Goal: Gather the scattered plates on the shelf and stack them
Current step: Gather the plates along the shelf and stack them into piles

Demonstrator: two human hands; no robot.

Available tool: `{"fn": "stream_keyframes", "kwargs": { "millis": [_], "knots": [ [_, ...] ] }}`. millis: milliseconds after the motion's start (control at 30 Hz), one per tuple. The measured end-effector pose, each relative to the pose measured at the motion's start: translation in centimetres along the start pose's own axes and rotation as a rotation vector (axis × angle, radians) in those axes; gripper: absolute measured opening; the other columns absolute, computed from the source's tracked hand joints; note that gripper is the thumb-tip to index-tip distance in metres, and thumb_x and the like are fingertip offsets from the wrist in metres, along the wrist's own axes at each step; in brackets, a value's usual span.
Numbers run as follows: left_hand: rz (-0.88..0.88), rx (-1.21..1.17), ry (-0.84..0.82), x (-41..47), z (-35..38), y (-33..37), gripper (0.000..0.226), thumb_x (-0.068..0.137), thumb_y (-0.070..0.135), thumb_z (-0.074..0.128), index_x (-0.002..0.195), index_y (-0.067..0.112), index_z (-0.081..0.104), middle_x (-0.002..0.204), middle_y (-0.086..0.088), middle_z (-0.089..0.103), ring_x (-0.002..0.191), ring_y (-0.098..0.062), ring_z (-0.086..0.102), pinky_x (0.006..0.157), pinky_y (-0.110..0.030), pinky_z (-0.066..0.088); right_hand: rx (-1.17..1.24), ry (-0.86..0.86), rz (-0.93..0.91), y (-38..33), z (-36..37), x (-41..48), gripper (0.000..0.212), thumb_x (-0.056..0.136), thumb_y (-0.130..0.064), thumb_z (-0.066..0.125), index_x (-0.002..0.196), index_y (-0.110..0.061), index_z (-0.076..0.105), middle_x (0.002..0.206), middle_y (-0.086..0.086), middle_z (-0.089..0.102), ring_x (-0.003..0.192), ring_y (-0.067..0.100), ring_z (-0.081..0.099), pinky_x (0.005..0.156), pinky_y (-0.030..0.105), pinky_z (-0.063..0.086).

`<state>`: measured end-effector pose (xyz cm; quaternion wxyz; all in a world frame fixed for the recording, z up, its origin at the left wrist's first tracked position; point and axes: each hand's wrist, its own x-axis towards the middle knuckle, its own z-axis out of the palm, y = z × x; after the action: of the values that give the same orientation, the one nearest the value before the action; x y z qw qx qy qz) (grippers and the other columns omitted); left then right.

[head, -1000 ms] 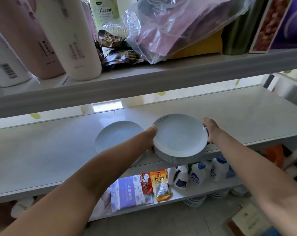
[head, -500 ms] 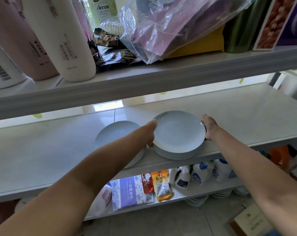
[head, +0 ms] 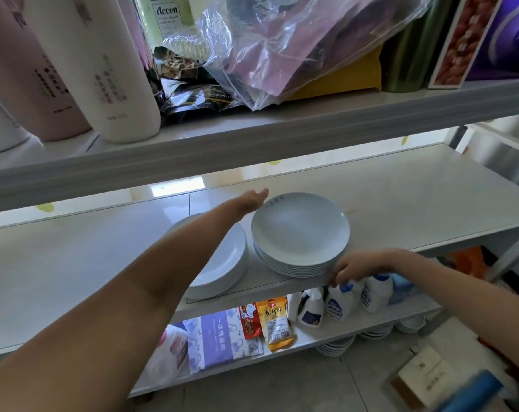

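The stack (head: 300,233) of plates sits on the middle shelf (head: 416,200), close to its front edge. Just to its left lies a lower pile (head: 227,264), partly hidden under the left forearm. The left hand (head: 251,200) reaches flat past the stack's far left rim, fingers straight, holding nothing. The right hand (head: 356,266) is at the stack's near right rim, fingers bent against the plate edges; whether they grip cannot be told.

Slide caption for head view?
Left hand at back rim of pale blue round plate stack on white shelf; right hand at front rim.
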<state>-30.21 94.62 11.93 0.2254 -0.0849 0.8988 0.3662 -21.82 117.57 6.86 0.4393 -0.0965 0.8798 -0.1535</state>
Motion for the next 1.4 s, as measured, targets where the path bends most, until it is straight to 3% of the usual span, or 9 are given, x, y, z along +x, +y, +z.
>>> {"fn": "stream_keyframes", "kwargs": {
  "millis": [67, 467, 600, 733, 800, 900, 1000, 1167, 1400],
  "knots": [
    [0.045, 0.091, -0.028, 0.1, 0.3, 0.2, 0.067, 0.102, 0.048, 0.019, 0.151, 0.002, 0.023, 0.159, -0.014, 0.019, 0.148, -0.03, 0.018, 0.118, -0.043, 0.015, -0.057, -0.002, -0.094, -2.3, 0.9, 0.5, 0.04, 0.096, -0.023, 0.048, 0.136, -0.02, 0.051, 0.135, -0.003, 0.055, 0.121, 0.014, 0.052, 0.109, 0.031, 0.039],
    [0.074, 0.117, -0.064, 2.6, 0.8, 0.4, 0.066, 0.103, 0.045, 0.026, 0.148, -0.003, 0.028, 0.156, -0.016, 0.027, 0.143, -0.031, 0.028, 0.116, -0.037, 0.022, -0.12, 0.129, -0.16, -3.9, 0.8, 2.1, 0.037, 0.093, -0.033, 0.056, 0.129, -0.023, 0.061, 0.125, -0.006, 0.065, 0.083, 0.0, 0.053, 0.08, 0.016, 0.039],
    [0.066, 0.092, -0.071, 3.1, 0.0, 0.1, 0.066, 0.102, 0.046, 0.027, 0.147, -0.002, 0.03, 0.154, -0.016, 0.031, 0.141, -0.033, 0.032, 0.117, -0.041, 0.027, -0.067, 0.112, -0.153, -3.9, 0.7, 2.0, 0.037, 0.092, -0.03, 0.057, 0.128, -0.023, 0.061, 0.12, -0.011, 0.065, 0.094, 0.002, 0.056, 0.089, 0.018, 0.041],
    [0.071, 0.063, -0.015, 3.4, -1.7, -1.2, 0.064, 0.102, 0.046, 0.025, 0.146, 0.0, 0.032, 0.153, -0.017, 0.032, 0.141, -0.033, 0.032, 0.117, -0.045, 0.024, 0.225, 0.034, -0.013, -1.3, -1.5, 0.8, 0.018, 0.086, -0.003, 0.055, 0.089, -0.008, 0.073, 0.089, 0.003, 0.073, 0.073, 0.008, 0.064, 0.073, 0.019, 0.051],
    [0.04, 0.111, 0.123, 3.3, -3.7, -2.9, 0.057, 0.104, 0.038, 0.025, 0.144, -0.002, 0.036, 0.152, -0.019, 0.034, 0.141, -0.034, 0.032, 0.116, -0.042, 0.023, 0.438, 0.284, 0.171, 0.9, -3.6, 0.9, 0.021, 0.087, 0.001, 0.053, 0.072, -0.003, 0.067, 0.092, 0.021, 0.071, 0.064, 0.017, 0.063, 0.064, 0.026, 0.052],
    [-0.076, 0.204, 0.339, 3.1, -7.6, -7.2, 0.051, 0.106, 0.029, 0.024, 0.141, -0.005, 0.039, 0.148, -0.024, 0.037, 0.137, -0.037, 0.036, 0.112, -0.038, 0.028, 0.887, 0.655, 0.261, 2.8, -5.9, 2.2, 0.03, 0.099, -0.017, 0.042, 0.111, 0.006, 0.058, 0.115, 0.022, 0.06, 0.088, 0.03, 0.06, 0.074, 0.039, 0.053],
    [-0.255, 0.165, 0.294, 2.3, -10.5, -12.1, 0.059, 0.104, 0.04, 0.025, 0.14, -0.004, 0.039, 0.146, -0.023, 0.04, 0.129, -0.036, 0.044, 0.105, -0.04, 0.036, 1.236, 0.577, 0.086, 1.8, -6.7, 3.5, 0.052, 0.099, -0.037, 0.042, 0.142, -0.008, 0.037, 0.135, 0.011, 0.046, 0.116, 0.031, 0.051, 0.095, 0.045, 0.046],
    [-0.483, -0.153, -0.051, -0.5, -11.0, -16.3, 0.081, 0.089, 0.072, 0.027, 0.132, 0.007, 0.047, 0.13, -0.018, 0.051, 0.117, -0.038, 0.053, 0.083, -0.054, 0.051, 1.131, 0.575, 0.058, -0.3, -6.7, 5.1, 0.049, 0.099, -0.016, 0.047, 0.146, -0.013, 0.035, 0.141, 0.014, 0.046, 0.112, 0.031, 0.049, 0.083, 0.039, 0.043],
    [-0.473, -0.27, -0.095, -0.1, -10.7, -18.0, 0.061, 0.095, 0.039, 0.053, 0.145, 0.008, 0.034, 0.142, -0.018, 0.042, 0.123, -0.045, 0.048, 0.086, -0.063, 0.048, 0.993, 0.599, 0.107, -1.0, -6.6, 5.3, 0.053, 0.096, 0.009, 0.031, 0.144, -0.012, 0.04, 0.142, 0.017, 0.045, 0.111, 0.032, 0.049, 0.092, 0.04, 0.044]
  ]
}}
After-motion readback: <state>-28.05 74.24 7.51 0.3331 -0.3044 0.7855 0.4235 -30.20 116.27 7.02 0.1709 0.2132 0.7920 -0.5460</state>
